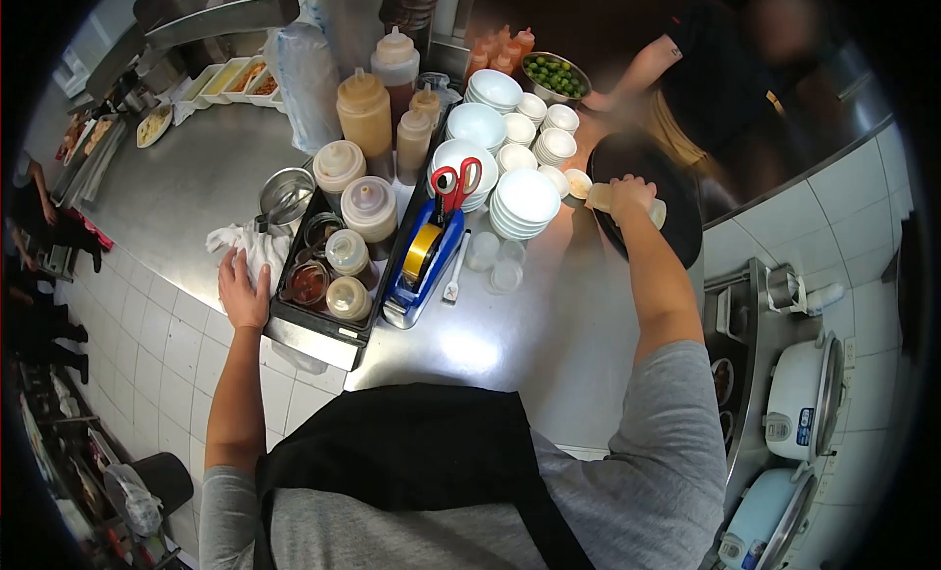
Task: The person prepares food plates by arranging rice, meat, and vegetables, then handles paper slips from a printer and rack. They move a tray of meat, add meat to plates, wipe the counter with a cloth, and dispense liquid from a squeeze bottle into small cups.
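Note:
My right hand (634,197) is wrapped round a pale squeeze bottle (598,196), tipped on its side. Its narrow end points left, close to a small white bowl (578,184) with something light orange inside. Beneath the hand lies a round black tray (676,227). My left hand (245,288) lies flat at the counter's edge, fingers stretched over a crumpled white cloth (257,245). Right beside it stands a black caddy (284,312) with sauce bottles and jars, among them a jar of red sauce (306,283).
A blue tape dispenser (412,276) with red scissors (457,183) sits mid-counter, near stacked white bowls (524,202). A metal bowl of green limes (557,76) is at the back. Across the counter stands a co-worker (725,80). Rice cookers (799,394) are at right.

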`<state>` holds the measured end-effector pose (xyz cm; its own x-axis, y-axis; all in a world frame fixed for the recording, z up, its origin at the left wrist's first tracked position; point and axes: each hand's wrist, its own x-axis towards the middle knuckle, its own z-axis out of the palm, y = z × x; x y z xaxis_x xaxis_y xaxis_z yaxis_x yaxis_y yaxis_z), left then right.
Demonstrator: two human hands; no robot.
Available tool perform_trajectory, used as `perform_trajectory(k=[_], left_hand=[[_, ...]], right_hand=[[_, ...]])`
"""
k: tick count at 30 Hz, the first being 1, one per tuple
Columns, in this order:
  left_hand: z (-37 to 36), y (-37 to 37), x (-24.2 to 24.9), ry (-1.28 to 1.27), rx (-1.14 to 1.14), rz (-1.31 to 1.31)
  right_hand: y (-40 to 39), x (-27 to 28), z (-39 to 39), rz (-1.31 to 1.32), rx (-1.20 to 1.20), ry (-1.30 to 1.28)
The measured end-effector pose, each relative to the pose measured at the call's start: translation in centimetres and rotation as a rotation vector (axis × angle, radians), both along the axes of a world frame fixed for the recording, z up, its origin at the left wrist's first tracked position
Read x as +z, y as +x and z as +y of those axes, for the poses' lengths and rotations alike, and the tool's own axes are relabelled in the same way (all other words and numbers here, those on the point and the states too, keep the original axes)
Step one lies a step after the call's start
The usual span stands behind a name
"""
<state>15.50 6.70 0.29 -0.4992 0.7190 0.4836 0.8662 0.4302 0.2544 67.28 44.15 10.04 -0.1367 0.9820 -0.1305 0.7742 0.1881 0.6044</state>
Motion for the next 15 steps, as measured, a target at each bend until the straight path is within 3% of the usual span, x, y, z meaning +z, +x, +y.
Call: perform_trajectory(k=[15], left_hand=[[0.0, 0.0, 0.0, 0.018, -0.012, 0.025]], right_hand=[[1.4, -0.9, 0.2, 0.094, -0.043, 0.041]])
